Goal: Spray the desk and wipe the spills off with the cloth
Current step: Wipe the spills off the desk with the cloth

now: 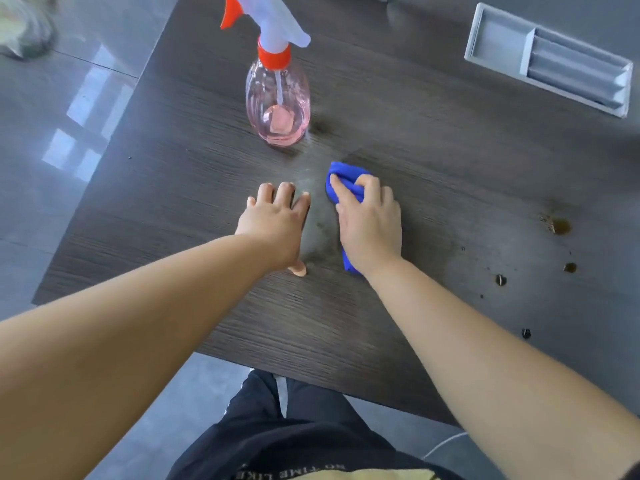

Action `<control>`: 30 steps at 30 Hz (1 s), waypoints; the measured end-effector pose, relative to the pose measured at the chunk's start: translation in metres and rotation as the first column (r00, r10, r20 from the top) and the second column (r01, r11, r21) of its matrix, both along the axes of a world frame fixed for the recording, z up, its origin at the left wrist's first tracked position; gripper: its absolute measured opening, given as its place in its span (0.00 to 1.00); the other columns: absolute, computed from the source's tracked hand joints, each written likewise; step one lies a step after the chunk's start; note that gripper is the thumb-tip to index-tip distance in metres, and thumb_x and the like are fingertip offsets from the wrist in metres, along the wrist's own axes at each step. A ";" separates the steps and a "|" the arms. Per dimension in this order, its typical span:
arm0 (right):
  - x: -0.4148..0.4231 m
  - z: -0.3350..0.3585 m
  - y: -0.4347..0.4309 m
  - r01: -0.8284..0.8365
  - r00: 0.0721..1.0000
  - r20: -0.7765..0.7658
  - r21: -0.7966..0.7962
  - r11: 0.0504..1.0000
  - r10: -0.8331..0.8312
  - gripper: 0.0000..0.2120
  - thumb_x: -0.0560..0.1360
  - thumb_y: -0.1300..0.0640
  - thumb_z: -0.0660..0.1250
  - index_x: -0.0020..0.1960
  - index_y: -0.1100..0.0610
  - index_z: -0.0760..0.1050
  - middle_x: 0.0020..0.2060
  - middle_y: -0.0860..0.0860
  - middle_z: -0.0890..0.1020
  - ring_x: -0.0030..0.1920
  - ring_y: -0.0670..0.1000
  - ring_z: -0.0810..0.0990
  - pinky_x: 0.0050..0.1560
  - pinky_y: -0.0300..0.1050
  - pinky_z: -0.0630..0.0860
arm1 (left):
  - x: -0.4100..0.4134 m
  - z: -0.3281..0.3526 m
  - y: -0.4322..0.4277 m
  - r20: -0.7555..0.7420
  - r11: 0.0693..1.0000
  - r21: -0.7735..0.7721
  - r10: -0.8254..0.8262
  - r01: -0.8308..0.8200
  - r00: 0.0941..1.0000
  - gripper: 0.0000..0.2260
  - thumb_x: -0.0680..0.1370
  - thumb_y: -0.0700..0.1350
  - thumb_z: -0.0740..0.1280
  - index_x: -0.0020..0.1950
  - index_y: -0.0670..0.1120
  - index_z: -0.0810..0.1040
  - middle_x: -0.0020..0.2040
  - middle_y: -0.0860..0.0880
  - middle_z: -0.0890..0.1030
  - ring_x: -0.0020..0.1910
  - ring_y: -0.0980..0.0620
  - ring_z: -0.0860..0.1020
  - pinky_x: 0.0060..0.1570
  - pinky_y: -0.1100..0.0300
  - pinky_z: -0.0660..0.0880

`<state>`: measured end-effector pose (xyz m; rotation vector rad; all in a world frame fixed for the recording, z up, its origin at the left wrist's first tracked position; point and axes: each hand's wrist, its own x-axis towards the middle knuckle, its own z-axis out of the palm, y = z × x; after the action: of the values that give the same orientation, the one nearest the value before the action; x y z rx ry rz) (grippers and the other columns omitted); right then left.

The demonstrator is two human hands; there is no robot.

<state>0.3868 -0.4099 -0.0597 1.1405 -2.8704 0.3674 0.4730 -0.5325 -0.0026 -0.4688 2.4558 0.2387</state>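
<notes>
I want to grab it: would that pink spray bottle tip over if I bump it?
Probably light: the spray bottle holds pink liquid only near its base. It may tip easily, standing tall with a big sprayer on top.

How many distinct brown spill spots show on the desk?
4: a large spot at far right, two small ones just below it, one nearer the desk's front edge. Tiny specks surround them; the cloth may hide more.
</notes>
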 end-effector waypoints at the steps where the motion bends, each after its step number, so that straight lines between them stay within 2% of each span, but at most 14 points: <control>1: 0.004 -0.002 0.011 -0.074 0.997 -0.012 0.002 0.997 0.074 0.19 0.73 0.52 0.57 0.62 0.50 0.77 0.49 0.57 0.77 0.39 0.60 0.74 0.36 0.50 0.73 | 0.000 0.000 0.000 0.003 1.000 0.003 -0.003 0.003 1.000 0.53 0.62 0.61 0.76 0.76 0.48 0.48 0.73 0.46 0.53 0.71 0.42 0.53 0.67 0.48 0.63; 3: -0.009 -0.001 0.026 -0.096 0.995 -0.024 0.012 0.995 0.096 0.19 0.73 0.51 0.57 0.61 0.49 0.77 0.49 0.56 0.77 0.39 0.60 0.75 0.37 0.51 0.74 | -0.001 0.000 0.000 0.006 1.000 0.002 -0.003 0.003 1.000 0.53 0.62 0.61 0.76 0.76 0.48 0.48 0.73 0.46 0.52 0.71 0.42 0.53 0.68 0.48 0.61; 6: -0.051 0.003 0.022 0.158 0.987 -0.040 0.023 0.987 -0.157 0.19 0.76 0.53 0.59 0.66 0.49 0.73 0.56 0.58 0.74 0.46 0.62 0.74 0.45 0.54 0.72 | -0.001 0.000 -0.001 0.014 1.000 0.010 -0.008 0.007 1.000 0.53 0.63 0.61 0.75 0.76 0.48 0.47 0.74 0.46 0.52 0.71 0.41 0.52 0.69 0.47 0.60; 8: -0.074 0.006 0.001 0.325 0.943 0.035 0.104 0.940 -0.330 0.20 0.79 0.53 0.57 0.71 0.47 0.65 0.62 0.56 0.69 0.54 0.61 0.70 0.52 0.53 0.68 | 0.000 0.001 -0.001 0.010 1.000 0.017 -0.002 0.002 1.000 0.53 0.63 0.61 0.75 0.76 0.48 0.47 0.73 0.46 0.52 0.71 0.41 0.52 0.69 0.46 0.60; 10: -0.075 0.010 -0.022 0.394 0.911 0.077 0.130 0.910 -0.405 0.21 0.80 0.54 0.57 0.73 0.46 0.61 0.64 0.55 0.66 0.57 0.60 0.68 0.54 0.52 0.66 | -0.001 0.002 0.000 0.011 1.000 0.018 -0.001 0.001 1.000 0.53 0.63 0.61 0.76 0.76 0.48 0.47 0.73 0.45 0.53 0.71 0.41 0.53 0.69 0.46 0.61; 13: -0.043 0.009 -0.033 0.215 0.968 0.105 0.125 0.969 -0.228 0.21 0.79 0.54 0.57 0.71 0.46 0.64 0.62 0.57 0.68 0.55 0.61 0.69 0.51 0.53 0.68 | -0.001 0.001 0.001 0.006 1.000 0.010 0.007 -0.007 1.000 0.53 0.62 0.60 0.76 0.76 0.48 0.48 0.73 0.46 0.53 0.71 0.42 0.53 0.69 0.46 0.61; 16: -0.011 0.003 0.001 -0.071 0.997 0.027 0.019 0.997 0.070 0.19 0.74 0.51 0.58 0.63 0.47 0.75 0.52 0.57 0.76 0.43 0.61 0.75 0.40 0.52 0.73 | -0.002 0.000 0.001 0.003 1.000 0.005 0.013 -0.013 1.000 0.53 0.62 0.60 0.76 0.76 0.48 0.48 0.73 0.46 0.53 0.71 0.42 0.53 0.68 0.46 0.62; 18: -0.016 0.000 0.026 -0.137 0.990 -0.018 0.019 0.990 0.138 0.20 0.73 0.50 0.56 0.61 0.47 0.77 0.50 0.56 0.77 0.40 0.60 0.75 0.38 0.52 0.75 | -0.003 0.001 0.001 0.000 1.000 -0.003 0.009 -0.009 1.000 0.53 0.61 0.61 0.76 0.76 0.48 0.49 0.72 0.46 0.54 0.70 0.42 0.54 0.67 0.46 0.63; 20: -0.035 0.001 0.034 -0.065 0.998 -0.019 0.014 0.998 0.066 0.19 0.74 0.51 0.57 0.62 0.47 0.76 0.52 0.57 0.77 0.41 0.62 0.75 0.41 0.55 0.75 | -0.003 0.002 0.000 0.005 1.000 -0.008 0.003 -0.003 1.000 0.53 0.61 0.61 0.76 0.76 0.48 0.50 0.71 0.46 0.55 0.70 0.42 0.55 0.66 0.46 0.64; 22: -0.056 0.005 0.015 0.126 0.992 -0.002 0.037 0.991 -0.126 0.18 0.77 0.53 0.59 0.66 0.47 0.72 0.57 0.57 0.73 0.48 0.62 0.73 0.48 0.56 0.72 | -0.003 0.001 0.000 0.005 1.000 -0.010 0.004 -0.004 1.000 0.53 0.61 0.61 0.76 0.76 0.48 0.49 0.71 0.46 0.56 0.69 0.42 0.55 0.66 0.46 0.65; 24: -0.066 0.007 -0.016 0.287 0.955 0.048 0.106 0.952 -0.293 0.20 0.79 0.52 0.58 0.70 0.45 0.65 0.63 0.56 0.68 0.56 0.60 0.69 0.53 0.54 0.68 | -0.003 0.000 -0.001 -0.016 1.000 -0.002 0.008 -0.008 1.000 0.53 0.60 0.61 0.77 0.76 0.48 0.51 0.70 0.47 0.57 0.69 0.42 0.56 0.65 0.47 0.66; 25: -0.061 0.008 -0.029 0.299 0.948 0.077 0.130 0.945 -0.310 0.20 0.79 0.51 0.58 0.71 0.45 0.64 0.64 0.55 0.67 0.57 0.60 0.68 0.54 0.53 0.67 | -0.002 0.000 -0.001 -0.036 1.000 0.008 0.018 -0.018 0.999 0.52 0.60 0.61 0.77 0.75 0.49 0.52 0.70 0.47 0.57 0.69 0.43 0.56 0.64 0.48 0.67; 27: -0.037 0.009 -0.041 0.176 0.976 0.106 0.120 0.977 -0.189 0.20 0.78 0.52 0.59 0.70 0.44 0.66 0.62 0.55 0.69 0.55 0.60 0.70 0.51 0.52 0.68 | 0.003 -0.001 -0.002 -0.093 0.998 0.034 0.052 -0.049 0.994 0.51 0.59 0.60 0.78 0.74 0.49 0.55 0.70 0.48 0.58 0.69 0.44 0.56 0.62 0.50 0.69; 30: 0.003 0.004 -0.007 -0.209 0.977 0.033 0.005 0.978 0.209 0.18 0.73 0.55 0.65 0.62 0.46 0.76 0.51 0.56 0.77 0.42 0.60 0.74 0.39 0.51 0.72 | 0.018 -0.006 -0.005 -0.196 0.983 0.138 0.146 -0.120 0.970 0.47 0.60 0.57 0.78 0.72 0.48 0.59 0.71 0.49 0.58 0.70 0.45 0.57 0.65 0.53 0.65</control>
<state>0.3900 -0.4172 -0.0552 1.4568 -2.7872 0.3844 0.4906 -0.5378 -0.0084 -0.5805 2.5914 0.5180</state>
